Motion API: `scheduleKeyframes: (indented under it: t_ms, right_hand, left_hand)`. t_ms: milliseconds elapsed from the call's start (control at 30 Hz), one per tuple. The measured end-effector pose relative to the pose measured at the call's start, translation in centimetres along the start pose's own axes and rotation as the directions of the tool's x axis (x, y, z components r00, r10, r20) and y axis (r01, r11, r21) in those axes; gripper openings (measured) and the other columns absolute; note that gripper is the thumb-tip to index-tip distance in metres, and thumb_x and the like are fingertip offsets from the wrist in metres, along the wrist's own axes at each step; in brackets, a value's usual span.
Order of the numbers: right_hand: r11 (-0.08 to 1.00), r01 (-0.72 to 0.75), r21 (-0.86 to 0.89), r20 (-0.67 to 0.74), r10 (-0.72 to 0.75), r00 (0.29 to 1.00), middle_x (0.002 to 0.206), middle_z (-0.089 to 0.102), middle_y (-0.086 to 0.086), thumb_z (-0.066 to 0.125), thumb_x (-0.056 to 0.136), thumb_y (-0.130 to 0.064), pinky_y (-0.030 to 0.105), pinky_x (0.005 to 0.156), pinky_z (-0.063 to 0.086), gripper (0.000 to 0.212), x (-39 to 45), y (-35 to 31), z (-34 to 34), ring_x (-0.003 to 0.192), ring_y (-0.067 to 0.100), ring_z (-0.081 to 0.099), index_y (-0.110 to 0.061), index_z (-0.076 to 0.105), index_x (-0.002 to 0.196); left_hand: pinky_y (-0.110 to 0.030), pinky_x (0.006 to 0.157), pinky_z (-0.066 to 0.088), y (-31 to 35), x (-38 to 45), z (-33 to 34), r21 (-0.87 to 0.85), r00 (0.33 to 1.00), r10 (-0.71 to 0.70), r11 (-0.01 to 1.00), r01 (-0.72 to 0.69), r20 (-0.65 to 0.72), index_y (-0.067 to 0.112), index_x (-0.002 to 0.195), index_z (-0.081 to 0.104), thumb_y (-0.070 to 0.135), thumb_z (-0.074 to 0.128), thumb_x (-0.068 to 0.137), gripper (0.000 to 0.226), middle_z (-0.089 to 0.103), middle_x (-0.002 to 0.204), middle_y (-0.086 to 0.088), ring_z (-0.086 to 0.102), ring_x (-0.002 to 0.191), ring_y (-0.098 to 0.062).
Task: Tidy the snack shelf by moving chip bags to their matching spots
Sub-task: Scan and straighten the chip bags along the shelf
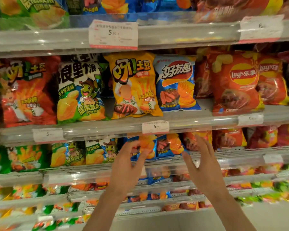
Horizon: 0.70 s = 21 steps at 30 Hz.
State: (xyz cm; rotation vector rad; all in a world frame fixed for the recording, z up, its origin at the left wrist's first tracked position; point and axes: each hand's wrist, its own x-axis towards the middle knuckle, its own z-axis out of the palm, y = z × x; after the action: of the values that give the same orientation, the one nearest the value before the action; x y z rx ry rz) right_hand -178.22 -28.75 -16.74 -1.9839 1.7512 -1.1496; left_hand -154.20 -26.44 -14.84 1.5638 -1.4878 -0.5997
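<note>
the person stands before a snack shelf with both hands raised in front of the row below its price rail. the left hand has its fingers spread and lightly bent, the tips near or touching a blue bag on that lower row; whether it has any hold on the bag cannot be told through the blur. the right hand is spread wide with straight fingers and holds nothing, hovering just beside a second blue bag. judged from how the bags lie, the tidying looks far from finished: on the middle row a yellow bag sits between a white and green bag and a blue steak bag, while a red bag of the same brand stands at the far left, so at least one bag seems out of place. the red chip bags to the right look grouped already. the lower rows are smeared by motion, the top row is cut off, and the price tags are too blurred to read fully.
</note>
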Motion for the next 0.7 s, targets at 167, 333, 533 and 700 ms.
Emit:
scheduleKeyframes:
  t_ms: [167, 333, 533, 700]
  right_hand:
    - [0.997, -0.073, 0.023, 0.033, 0.073, 0.997, 0.149, 0.049, 0.003, 0.048, 0.091, -0.060, 0.029, 0.088, 0.048, 0.078, -0.1, -1.5, -0.8, 0.119, 0.018, 0.060, -0.025, 0.032, 0.158]
    - [0.997, -0.006, 0.081, -0.027, 0.008, 1.000, 0.135, 0.052, -0.009, 0.056, 0.096, -0.049, 0.036, 0.083, 0.055, 0.066, 2.3, -4.1, -1.9, 0.101, 0.008, 0.059, -0.026, 0.036, 0.154]
    - [0.992, 0.089, 0.089, -0.081, -0.081, 0.993, 0.129, 0.058, -0.001, 0.058, 0.096, -0.047, 0.048, 0.084, 0.058, 0.062, 7.0, -7.7, -1.8, 0.104, 0.018, 0.063, -0.023, 0.040, 0.151]
    - [0.980, 0.182, 0.077, -0.049, -0.179, 0.983, 0.134, 0.056, 0.001, 0.060, 0.099, -0.043, 0.034, 0.093, 0.050, 0.055, 10.6, -10.4, -0.5, 0.112, 0.019, 0.059, -0.021, 0.045, 0.146]
  left_hand:
    - [-0.036, 0.092, 0.057, 0.3, -0.7, -2.2, 0.059, 0.993, 0.040, 0.998, -0.034, -0.112, 0.033, 0.135, 0.056, 0.067, 0.049, 0.089, 0.058, 0.063, 0.126, 0.011, 0.062, 0.110, 0.001]
    - [-0.033, 0.085, 0.058, 2.9, 1.6, -4.5, 0.080, 0.958, 0.164, 0.986, -0.149, -0.234, 0.028, 0.133, 0.057, 0.046, 0.058, 0.097, 0.041, 0.064, 0.122, 0.005, 0.064, 0.104, -0.005]
    - [-0.039, 0.099, 0.052, 5.7, 6.8, -6.6, 0.172, 0.905, 0.284, 0.956, -0.239, -0.318, 0.019, 0.143, 0.050, 0.034, 0.059, 0.102, 0.045, 0.050, 0.136, -0.003, 0.056, 0.120, -0.017]
    - [-0.033, 0.113, 0.033, 6.5, 9.4, -5.5, 0.164, 0.957, 0.190, 0.974, -0.155, -0.221, 0.020, 0.154, 0.037, 0.029, 0.057, 0.103, 0.056, 0.029, 0.162, -0.011, 0.042, 0.141, -0.024]
